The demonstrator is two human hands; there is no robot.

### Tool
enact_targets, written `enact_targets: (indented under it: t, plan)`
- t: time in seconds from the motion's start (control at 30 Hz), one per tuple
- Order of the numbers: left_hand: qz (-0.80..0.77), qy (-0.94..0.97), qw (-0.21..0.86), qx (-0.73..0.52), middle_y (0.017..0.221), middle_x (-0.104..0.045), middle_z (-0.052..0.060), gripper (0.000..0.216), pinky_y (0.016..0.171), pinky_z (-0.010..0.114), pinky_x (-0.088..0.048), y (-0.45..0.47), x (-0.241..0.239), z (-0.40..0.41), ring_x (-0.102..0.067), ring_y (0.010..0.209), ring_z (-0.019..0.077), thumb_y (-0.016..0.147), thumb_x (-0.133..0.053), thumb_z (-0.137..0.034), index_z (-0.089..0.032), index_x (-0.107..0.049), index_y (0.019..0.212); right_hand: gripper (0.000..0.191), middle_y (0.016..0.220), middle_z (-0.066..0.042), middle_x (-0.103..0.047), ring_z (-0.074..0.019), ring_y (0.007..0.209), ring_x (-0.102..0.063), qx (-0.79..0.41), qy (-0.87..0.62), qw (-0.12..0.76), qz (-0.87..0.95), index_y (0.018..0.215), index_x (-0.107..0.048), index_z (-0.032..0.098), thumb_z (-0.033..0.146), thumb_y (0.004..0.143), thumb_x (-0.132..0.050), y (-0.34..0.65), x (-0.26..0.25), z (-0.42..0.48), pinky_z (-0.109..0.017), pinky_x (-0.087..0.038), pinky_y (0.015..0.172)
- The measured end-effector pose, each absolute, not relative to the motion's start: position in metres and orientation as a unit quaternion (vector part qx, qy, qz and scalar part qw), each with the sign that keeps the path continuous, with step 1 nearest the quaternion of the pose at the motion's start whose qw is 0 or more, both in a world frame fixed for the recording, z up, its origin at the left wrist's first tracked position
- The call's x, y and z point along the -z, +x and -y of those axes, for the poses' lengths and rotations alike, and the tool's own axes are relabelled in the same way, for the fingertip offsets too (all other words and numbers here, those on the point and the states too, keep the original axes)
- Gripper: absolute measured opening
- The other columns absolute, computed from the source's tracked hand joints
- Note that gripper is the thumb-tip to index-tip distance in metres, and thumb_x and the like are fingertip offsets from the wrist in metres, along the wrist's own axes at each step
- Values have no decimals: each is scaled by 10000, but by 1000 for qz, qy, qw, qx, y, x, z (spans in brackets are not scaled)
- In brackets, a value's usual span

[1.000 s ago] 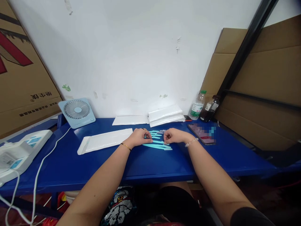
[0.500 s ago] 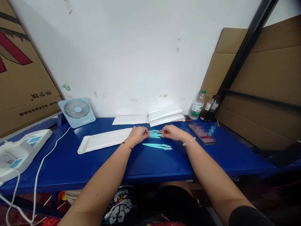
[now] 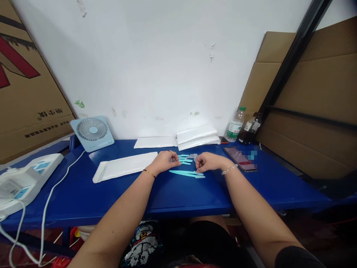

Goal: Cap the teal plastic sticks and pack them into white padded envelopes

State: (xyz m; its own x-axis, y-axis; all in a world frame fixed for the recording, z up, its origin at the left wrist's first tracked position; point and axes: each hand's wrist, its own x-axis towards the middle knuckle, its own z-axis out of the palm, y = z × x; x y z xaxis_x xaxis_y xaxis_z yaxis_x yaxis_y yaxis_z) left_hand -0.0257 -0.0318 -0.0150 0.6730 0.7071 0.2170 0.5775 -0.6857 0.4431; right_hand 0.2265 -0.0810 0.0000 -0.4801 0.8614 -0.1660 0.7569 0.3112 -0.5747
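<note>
Several slim turquoise eyebrow razors [image 3: 186, 159] lie side by side, with pale clear parts at their right ends. My left hand [image 3: 167, 160] is closed in a pinch at their left ends. Below this group, two more turquoise razors [image 3: 185, 174] rest on the blue table, meeting at the left and slightly spread at the right. My right hand [image 3: 210, 162] is curled with thumb and finger apart, between the group's right ends and the lower pair; one fingertip reaches the pair's right end. A long white padded mailer [image 3: 125, 166] lies left of my left hand.
White mailers [image 3: 196, 137] are stacked against the wall. A phone [image 3: 240, 159], a water bottle [image 3: 234, 126] and a dark-drink bottle [image 3: 250, 129] are at the right. A blue fan [image 3: 93, 131], a power strip [image 3: 41, 169] and a white cable [image 3: 51, 193] occupy the left.
My right hand has let go of the grouped razors' right ends and moved slightly right and down towards the lower pair. My left hand stays at the group.
</note>
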Motion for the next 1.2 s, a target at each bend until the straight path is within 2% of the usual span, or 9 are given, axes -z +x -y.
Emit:
enact_targets:
  t: [0.17,0.4,0.57,0.67,0.73,0.87,0.97,1.07,1.2]
  plan:
    - [-292,922,218,-128,784,-663,12,316,587,224,-390,-18,17,40,-586,700,145,730,-634,-494,-201,-698,829,83,685,-5,-653,-134,613,-560,-274,-504,94,814,695,-666,169,208,638,-620,217,5,81,-224,-407,554]
    - [-329,922,165,-121,762,-671,14,203,560,226,-364,-15,19,34,-575,668,145,779,-594,-382,-202,-688,778,165,692,-10,-642,-133,619,-538,-243,-496,86,829,704,-646,162,326,697,-658,217,7,78,-230,-385,561]
    - [-390,898,133,-154,785,-679,14,178,605,243,-380,-28,18,22,-592,693,156,794,-573,-350,-210,-677,764,143,748,-41,-679,-150,659,-568,-189,-568,154,786,715,-669,151,293,716,-655,231,4,72,-237,-397,588]
    - [-427,872,149,-186,819,-673,12,238,610,244,-392,-33,19,19,-597,728,166,761,-615,-426,-214,-671,854,172,752,-48,-685,-149,669,-571,-156,-603,208,754,742,-697,148,315,716,-664,239,2,71,-237,-403,601]
    - [-409,871,171,-212,875,-663,13,354,616,241,-404,-32,19,23,-595,756,165,718,-653,-503,-213,-661,922,226,720,-39,-676,-144,647,-566,-194,-591,205,755,756,-705,145,360,690,-692,240,-1,74,-236,-406,591]
    - [-282,920,220,-158,869,-651,4,417,618,225,-411,-22,16,38,-585,768,153,625,-727,-550,-215,-674,867,347,652,5,-644,-133,598,-563,-347,-501,87,788,767,-698,158,402,541,-796,235,-6,86,-231,-413,560]
    - [-248,935,236,-95,804,-665,-2,297,584,219,-396,-14,14,46,-589,721,141,693,-691,-486,-215,-680,817,269,622,21,-630,-128,570,-554,-322,-487,43,811,714,-684,176,331,526,-799,227,-5,92,-225,-397,527]
    - [-264,935,223,-83,741,-672,-8,170,563,219,-378,-11,14,49,-587,646,124,776,-597,-363,-214,-676,786,100,622,17,-640,-131,578,-570,-273,-495,67,822,682,-673,184,230,601,-708,221,-3,93,-221,-404,532]
    - [-273,942,167,-105,701,-670,-10,128,555,219,-357,-12,15,47,-576,622,125,752,-545,-237,-211,-667,726,61,641,1,-658,-139,591,-584,-258,-497,103,822,683,-680,180,213,638,-653,222,-1,91,-224,-419,545]
